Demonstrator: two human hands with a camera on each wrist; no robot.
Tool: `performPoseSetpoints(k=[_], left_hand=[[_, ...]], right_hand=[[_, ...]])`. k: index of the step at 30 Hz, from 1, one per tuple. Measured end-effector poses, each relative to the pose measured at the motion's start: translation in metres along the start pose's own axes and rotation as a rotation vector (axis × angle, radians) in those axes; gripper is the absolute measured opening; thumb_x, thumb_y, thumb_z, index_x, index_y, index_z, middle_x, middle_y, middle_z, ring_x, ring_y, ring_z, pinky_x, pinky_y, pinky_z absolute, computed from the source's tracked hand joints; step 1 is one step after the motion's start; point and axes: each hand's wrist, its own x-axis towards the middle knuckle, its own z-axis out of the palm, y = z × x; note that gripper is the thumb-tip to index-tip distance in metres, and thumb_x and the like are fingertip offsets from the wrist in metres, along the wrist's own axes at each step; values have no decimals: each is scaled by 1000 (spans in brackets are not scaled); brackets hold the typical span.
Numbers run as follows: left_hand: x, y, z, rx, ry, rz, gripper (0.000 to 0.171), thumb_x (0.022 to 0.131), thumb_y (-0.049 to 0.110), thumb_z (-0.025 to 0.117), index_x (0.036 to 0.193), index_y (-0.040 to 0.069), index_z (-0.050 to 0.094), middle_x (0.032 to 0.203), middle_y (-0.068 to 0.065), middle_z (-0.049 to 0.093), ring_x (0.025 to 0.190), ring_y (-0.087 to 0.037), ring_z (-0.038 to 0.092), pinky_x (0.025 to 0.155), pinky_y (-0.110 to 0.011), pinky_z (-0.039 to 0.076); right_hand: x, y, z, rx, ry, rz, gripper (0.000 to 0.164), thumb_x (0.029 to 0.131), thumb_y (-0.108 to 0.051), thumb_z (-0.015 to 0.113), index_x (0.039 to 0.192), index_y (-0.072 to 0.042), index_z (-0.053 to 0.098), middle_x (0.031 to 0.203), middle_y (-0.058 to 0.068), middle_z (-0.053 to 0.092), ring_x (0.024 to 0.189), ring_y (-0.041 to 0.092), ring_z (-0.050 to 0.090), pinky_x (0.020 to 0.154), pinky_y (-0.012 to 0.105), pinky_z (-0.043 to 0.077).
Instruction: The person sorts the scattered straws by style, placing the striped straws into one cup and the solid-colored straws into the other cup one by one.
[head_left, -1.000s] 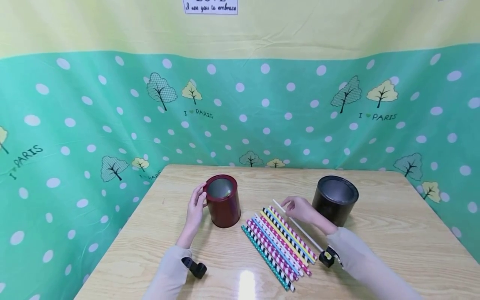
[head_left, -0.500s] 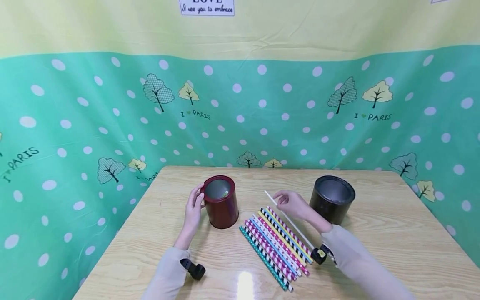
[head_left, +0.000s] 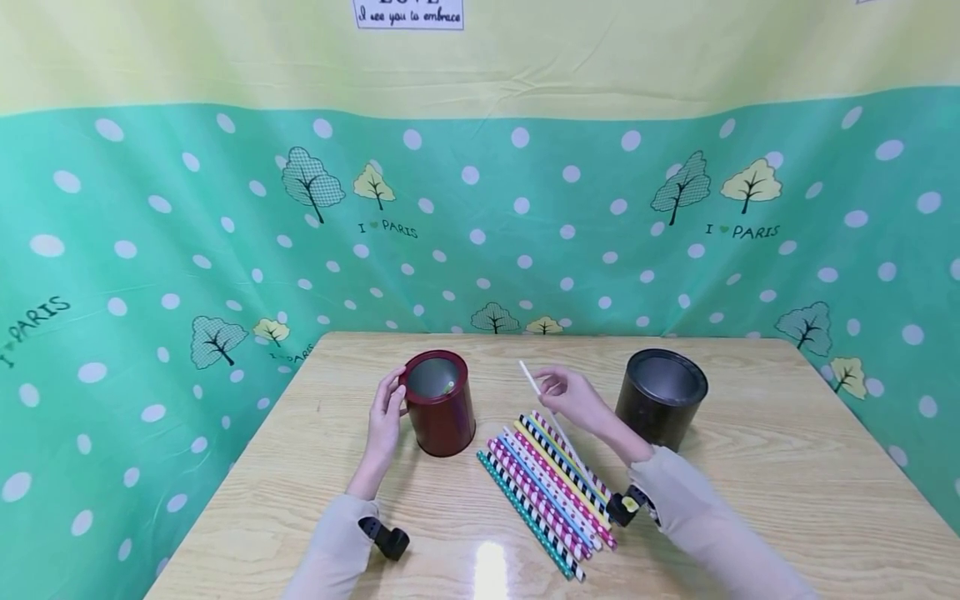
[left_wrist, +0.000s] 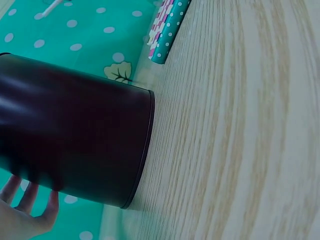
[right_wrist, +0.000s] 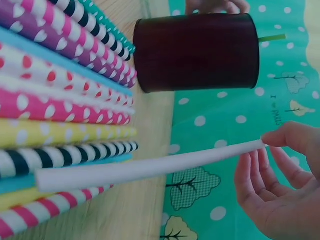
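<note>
In the head view, my right hand (head_left: 570,398) pinches a plain white straw (head_left: 530,379) near its far end. The straw slants above a row of patterned paper straws (head_left: 543,492) on the table. The right wrist view shows this white straw (right_wrist: 150,167) between thumb and fingertips. My left hand (head_left: 385,417) touches the left side of an upright dark red canister (head_left: 442,425). In the left wrist view, its fingertips rest against the canister's wall (left_wrist: 75,130). A yellow-green straw (right_wrist: 272,38) sticks out of the canister's mouth.
A black canister (head_left: 660,404) stands upright behind and right of my right forearm. The wooden table (head_left: 787,467) meets a green dotted curtain (head_left: 525,275) at its back edge. Each wrist carries a small camera, such as the left one (head_left: 392,540).
My right hand has lifted the white straw off the table and moved left and away, bringing it over the row of straws. The left hand stays at the canister.
</note>
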Motion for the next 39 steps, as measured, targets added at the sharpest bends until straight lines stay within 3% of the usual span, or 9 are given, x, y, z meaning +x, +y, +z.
performPoseSetpoints(k=[11,18,21,27,30,32,34,37,39], left_hand=[[1,0,-1,3,-6,1,35,94,9,37,128,0,39,114,-19,46,92,0,45,77,-37,40],[11,-27,-5,-23,-5,30,36,94,18,42,127,5,42,112,-9,49,96,-4,47,74,-33,42],[11,-26,-3,-24,-6,34,35,94,16,41,127,3,41,113,-12,49,95,-3,47,74,-33,42],[10,-27,-1,-19,4,34,34,94,13,40,127,5,43,113,-15,49,93,-2,47,74,-35,42],[10,-26,-1,-13,10,39,34,94,15,40,127,5,43,113,-11,50,94,-3,48,74,-35,42],[10,-26,-2,-8,15,39,34,94,16,41,126,6,44,111,-8,50,94,-3,48,73,-35,42],[9,-26,-3,-2,17,36,34,94,16,41,126,6,44,110,-5,50,94,-3,48,73,-34,42],[9,-27,-4,6,21,32,33,94,16,41,126,6,44,110,-5,50,94,-3,48,73,-32,42],[9,-27,-4,4,20,35,34,94,16,41,126,6,44,111,-8,50,94,-3,48,73,-32,42]], right_hand=[[-1,-20,5,129,107,5,35,79,5,53,114,5,50,89,14,54,73,13,54,62,26,49],[-4,-42,2,291,157,10,32,81,7,53,112,8,45,91,13,54,72,9,55,66,28,50],[-4,-50,-1,348,175,6,32,82,6,52,112,6,44,92,12,54,73,10,56,69,30,51],[-5,-67,-2,480,204,-63,32,83,4,52,113,7,40,91,9,51,75,11,57,71,33,51],[-4,-70,0,564,204,-141,32,82,3,55,111,7,42,94,14,52,80,18,58,73,36,50],[12,-46,3,622,191,-220,32,82,2,57,111,4,44,97,16,53,83,23,58,73,38,50],[37,-8,8,672,171,-327,31,81,1,58,110,1,47,97,17,54,85,28,58,72,39,50],[68,34,15,732,168,-414,31,81,-1,60,109,-4,50,98,16,56,87,29,58,70,40,50],[65,22,20,752,185,-439,30,79,-1,62,107,-3,50,95,16,56,85,29,58,70,39,51]])
